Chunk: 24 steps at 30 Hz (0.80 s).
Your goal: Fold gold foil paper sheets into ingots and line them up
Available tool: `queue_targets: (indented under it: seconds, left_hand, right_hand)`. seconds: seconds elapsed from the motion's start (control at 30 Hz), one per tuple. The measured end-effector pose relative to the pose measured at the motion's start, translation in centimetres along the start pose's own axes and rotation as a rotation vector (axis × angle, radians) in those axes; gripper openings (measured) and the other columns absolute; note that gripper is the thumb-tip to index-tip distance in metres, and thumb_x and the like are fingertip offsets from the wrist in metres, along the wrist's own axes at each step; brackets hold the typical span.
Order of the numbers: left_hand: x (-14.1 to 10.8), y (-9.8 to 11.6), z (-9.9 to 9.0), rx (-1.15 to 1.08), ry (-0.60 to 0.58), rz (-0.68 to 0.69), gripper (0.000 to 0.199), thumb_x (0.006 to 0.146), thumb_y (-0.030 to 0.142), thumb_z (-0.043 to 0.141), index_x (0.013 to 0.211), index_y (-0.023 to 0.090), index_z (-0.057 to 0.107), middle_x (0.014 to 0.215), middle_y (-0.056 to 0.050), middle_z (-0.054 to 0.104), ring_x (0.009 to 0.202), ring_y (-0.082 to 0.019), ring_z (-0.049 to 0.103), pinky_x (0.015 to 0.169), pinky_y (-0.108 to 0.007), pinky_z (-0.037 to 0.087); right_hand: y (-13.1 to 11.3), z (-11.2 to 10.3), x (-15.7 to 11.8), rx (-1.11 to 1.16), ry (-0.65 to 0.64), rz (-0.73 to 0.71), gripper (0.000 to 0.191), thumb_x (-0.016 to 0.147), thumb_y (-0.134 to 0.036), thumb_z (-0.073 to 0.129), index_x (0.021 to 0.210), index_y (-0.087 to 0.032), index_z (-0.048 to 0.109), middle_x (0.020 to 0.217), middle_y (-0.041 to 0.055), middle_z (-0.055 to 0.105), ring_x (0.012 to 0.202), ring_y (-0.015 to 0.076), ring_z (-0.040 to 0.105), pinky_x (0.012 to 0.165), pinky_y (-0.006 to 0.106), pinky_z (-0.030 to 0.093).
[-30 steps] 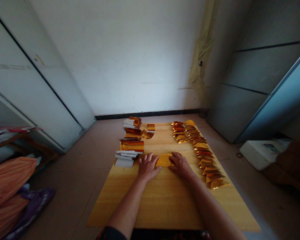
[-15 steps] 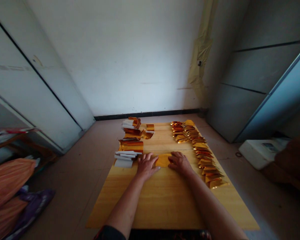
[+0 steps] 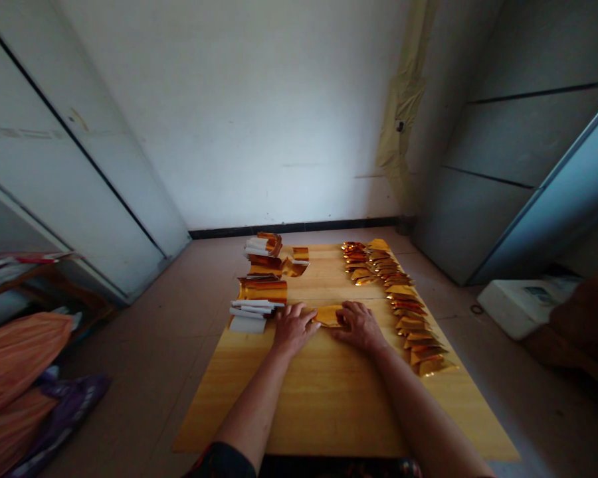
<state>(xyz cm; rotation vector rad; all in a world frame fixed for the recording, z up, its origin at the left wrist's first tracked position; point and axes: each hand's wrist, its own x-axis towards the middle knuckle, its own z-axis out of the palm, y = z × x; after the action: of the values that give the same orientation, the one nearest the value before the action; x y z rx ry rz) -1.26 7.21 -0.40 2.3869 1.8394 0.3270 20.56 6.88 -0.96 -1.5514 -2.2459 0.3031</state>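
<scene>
Both hands (image 3: 294,330) (image 3: 363,325) hold gold paper (image 3: 327,315) on a board (image 3: 336,398).

No text, label, number or sign can be read here.

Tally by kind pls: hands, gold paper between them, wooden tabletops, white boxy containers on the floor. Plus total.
Bare hands: 2 (left hand, right hand)
Flat gold paper piece between the hands: 1
Pale-brown wooden tabletop: 1
White boxy container on the floor: 1
Total: 5
</scene>
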Motion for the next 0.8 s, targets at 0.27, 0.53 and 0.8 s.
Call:
queue_targets:
  seconds: [0.27,0.53,0.8]
  left_hand:
    - [-0.3,0.0,-0.6,-0.022,-0.035,0.017,0.045,0.079,0.058,0.054,0.121,0.041,0.057,0.136,0.001,0.047,0.119,-0.027,0.04,0.097,-0.044,0.033]
    - [0.4,0.2,-0.1,-0.157,0.044,-0.048,0.024,0.086,0.038,0.051,0.098,0.032,0.07,0.119,0.0,0.06,0.11,-0.021,0.048,0.093,-0.038,0.036]
    - [1.3,1.2,0.1,-0.151,0.106,-0.142,0.027,0.088,0.037,0.047,0.081,0.024,0.07,0.101,-0.002,0.064,0.1,-0.019,0.052,0.084,-0.033,0.038]
  right_hand:
    - [1.6,1.2,-0.1,0.01,0.031,-0.039,0.023,0.085,-0.03,0.055,0.103,-0.03,0.069,0.124,0.0046,0.056,0.113,0.0218,0.048,0.094,0.037,0.038]
    - [1.6,1.4,0.3,0.082,0.07,0.026,0.02,0.085,-0.035,0.057,0.095,-0.029,0.072,0.12,0.0045,0.06,0.111,0.022,0.053,0.093,0.037,0.042]
    - [0.7,1.6,0.9,0.073,0.092,0.127,0.023,0.088,-0.03,0.05,0.099,-0.022,0.069,0.118,0.0056,0.062,0.108,0.0217,0.054,0.093,0.034,0.042]
